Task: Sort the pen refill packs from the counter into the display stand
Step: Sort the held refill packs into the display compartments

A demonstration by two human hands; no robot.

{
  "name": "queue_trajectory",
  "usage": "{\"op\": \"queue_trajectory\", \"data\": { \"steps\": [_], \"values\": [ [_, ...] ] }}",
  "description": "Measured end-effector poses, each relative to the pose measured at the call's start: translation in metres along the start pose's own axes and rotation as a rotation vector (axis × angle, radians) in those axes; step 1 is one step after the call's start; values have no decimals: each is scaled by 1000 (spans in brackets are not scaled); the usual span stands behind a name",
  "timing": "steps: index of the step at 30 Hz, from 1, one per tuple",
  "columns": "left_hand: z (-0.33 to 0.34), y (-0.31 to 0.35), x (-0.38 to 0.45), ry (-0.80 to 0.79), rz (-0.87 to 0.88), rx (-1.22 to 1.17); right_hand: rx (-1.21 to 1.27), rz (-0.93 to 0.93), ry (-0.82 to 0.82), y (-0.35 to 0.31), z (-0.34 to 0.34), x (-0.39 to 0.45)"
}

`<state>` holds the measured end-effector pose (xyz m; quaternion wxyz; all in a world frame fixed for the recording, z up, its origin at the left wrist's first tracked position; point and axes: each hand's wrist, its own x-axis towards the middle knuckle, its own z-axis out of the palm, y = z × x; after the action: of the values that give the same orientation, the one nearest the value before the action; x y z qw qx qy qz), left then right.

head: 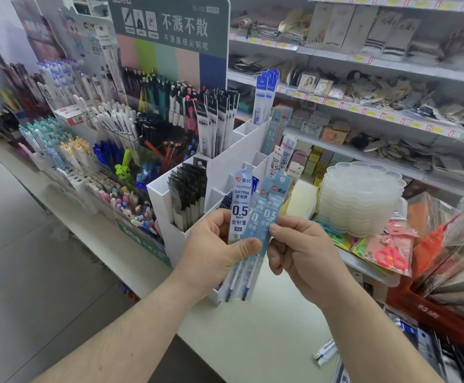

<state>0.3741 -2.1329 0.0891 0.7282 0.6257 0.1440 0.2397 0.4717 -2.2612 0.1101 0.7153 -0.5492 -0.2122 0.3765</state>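
Together, hands pinch glossy refill packs

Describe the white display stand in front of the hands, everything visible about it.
The white display stand sits on the pale counter, just behind the left hand and right hand. It looks like thin matte white board, divided into stepped, open-topped compartments that rise toward the back. One front compartment holds black-and-white packs standing upright; rear compartments hold tall blue packs and pale blue packs. The refill packs gripped in both hands hide part of its front; some slots look empty.
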Motion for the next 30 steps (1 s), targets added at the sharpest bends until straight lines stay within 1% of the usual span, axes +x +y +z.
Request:
{"op": "queue_trajectory", "data": {
  "steps": [4,7,13,17,21,23,26,28,30],
  "values": [
    [6,2,-2,-54,-6,15,-22,-11,12,-1,-1,-2],
    [11,2,0,-51,-30,40,-34,-12,38,0,-2,-4],
    [20,-2,2,-58,-127,133,29,-6,186,-1,-15,-2],
    [30,-4,4,-27,-148,197,40,27,162,0,-25,-1],
    [39,-5,7,-30,-165,178,30,75,87,-7,-36,-2],
    [44,-2,8,-37,-164,167,-12,66,58,-11,-41,1],
    [45,4,21,22,-130,187,-52,40,85,-18,-46,17],
    [43,8,37,125,-90,215,37,63,174,-20,-50,36],
    [39,11,54,223,-52,197,154,74,297,-24,-55,58]
  ]
}}
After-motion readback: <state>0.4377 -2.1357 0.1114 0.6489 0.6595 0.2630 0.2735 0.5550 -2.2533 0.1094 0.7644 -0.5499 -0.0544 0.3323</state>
